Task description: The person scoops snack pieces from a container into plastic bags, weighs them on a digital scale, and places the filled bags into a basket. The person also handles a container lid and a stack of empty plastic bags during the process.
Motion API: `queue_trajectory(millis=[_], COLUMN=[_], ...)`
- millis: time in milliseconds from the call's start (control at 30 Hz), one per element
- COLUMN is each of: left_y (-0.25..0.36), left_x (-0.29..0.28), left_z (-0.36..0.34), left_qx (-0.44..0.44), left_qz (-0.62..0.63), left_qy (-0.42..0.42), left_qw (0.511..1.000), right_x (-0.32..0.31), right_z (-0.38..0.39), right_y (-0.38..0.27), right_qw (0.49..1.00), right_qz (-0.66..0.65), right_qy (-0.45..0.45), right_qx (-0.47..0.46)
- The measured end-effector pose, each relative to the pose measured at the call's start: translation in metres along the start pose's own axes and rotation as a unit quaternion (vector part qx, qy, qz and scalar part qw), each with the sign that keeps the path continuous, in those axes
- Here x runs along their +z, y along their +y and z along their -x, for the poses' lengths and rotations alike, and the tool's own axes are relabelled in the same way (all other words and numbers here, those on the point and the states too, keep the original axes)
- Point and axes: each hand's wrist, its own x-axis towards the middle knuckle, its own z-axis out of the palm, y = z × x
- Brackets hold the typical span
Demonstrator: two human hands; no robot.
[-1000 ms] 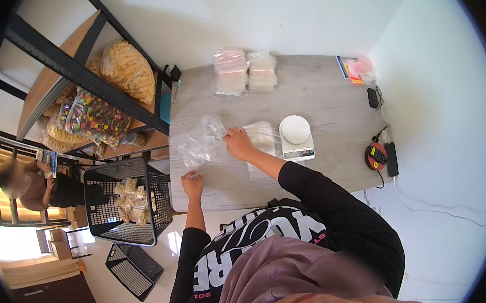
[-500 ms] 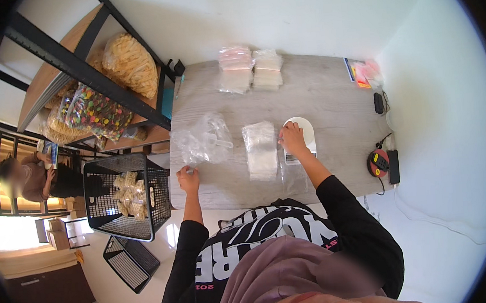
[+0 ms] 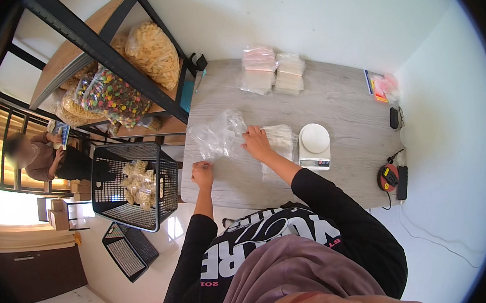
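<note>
My right hand point(image 3: 255, 141) is on clear plastic at the right side of a crumpled heap of clear bags point(image 3: 214, 135), its bent fingers gripping a bag. Just right of it lies a neat stack of flat clear bags point(image 3: 280, 140), partly under my wrist. My left hand point(image 3: 202, 174) is low at the left of the table, below the heap, with fingertips curled together; what they hold, if anything, is too small to make out. A white digital scale point(image 3: 314, 141) stands right of the stack, its round plate bare.
On the table point(image 3: 358, 188), bundled bags point(image 3: 259, 71) lie at the back. A cable reel point(image 3: 387, 178) sits at right. Left are shelves of large snack bags point(image 3: 152, 56), a black basket point(image 3: 167, 202) holding small packets, another basket point(image 3: 129, 252), and a person point(image 3: 43, 160) holding something.
My right hand swung right over the scale half a second ago and is now back left at the loose bags, uncovering the scale. The whole view has shifted slightly rightward.
</note>
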Motion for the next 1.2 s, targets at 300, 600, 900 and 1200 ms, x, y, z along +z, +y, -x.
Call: queue_trajectory(millis=[300,600,900,1200], left_y=[-0.027,-0.055,-0.054,-0.042], left_x=[-0.021,-0.048,-0.057,-0.085], left_z=[0.035,0.081,0.097,0.085], left_qx=[0.019,0.028,0.034,0.1], left_qz=[0.055,0.082,0.059,0.11], left_qy=[-0.035,-0.053,-0.071,-0.088], left_qw=[0.998,0.995,0.995,0.985], right_x=[-0.032,-0.102,-0.096,-0.048], right_z=[0.01,0.158,0.222,0.156], right_y=[0.01,0.192,0.156,-0.035], right_qw=[0.998,0.899,0.855,0.989], right_qz=[0.067,0.054,0.163,-0.13], right_qy=[0.011,0.218,0.185,0.068], right_qx=[0.001,0.376,0.457,0.018])
